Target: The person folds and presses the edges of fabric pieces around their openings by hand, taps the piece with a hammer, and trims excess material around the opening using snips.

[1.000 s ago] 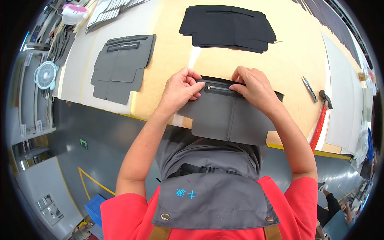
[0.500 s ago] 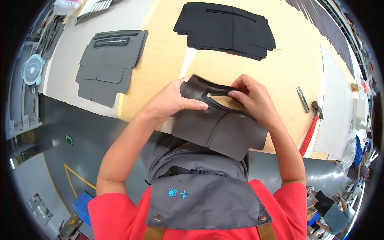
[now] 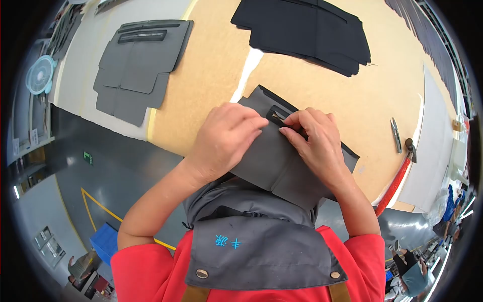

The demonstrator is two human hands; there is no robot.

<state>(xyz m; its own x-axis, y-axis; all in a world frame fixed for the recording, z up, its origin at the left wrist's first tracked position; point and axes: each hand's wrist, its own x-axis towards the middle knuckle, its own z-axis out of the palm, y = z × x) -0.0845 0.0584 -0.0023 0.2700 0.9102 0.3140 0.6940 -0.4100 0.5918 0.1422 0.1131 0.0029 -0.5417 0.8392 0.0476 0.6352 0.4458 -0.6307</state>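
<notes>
A grey panel with a dark-edged slot lies at the table's front edge, partly over the apron. My right hand pinches the slot's edge between thumb and fingers. At the slot's left end is my left hand, its fingers pressed together; whatever its fingertips hold is too small to name. A similar stack of grey panels lies at the left, its upper slot showing. Black panels are stacked at the back.
A small cutter and a red-handled hammer lie on the tan tabletop at the right. A light-blue fan stands far left. Another person is in the lower right background.
The grey panel, bent up and open at the slot before, now lies flatter with the slot nearly closed. My left hand has left its left edge and moved to the slot.
</notes>
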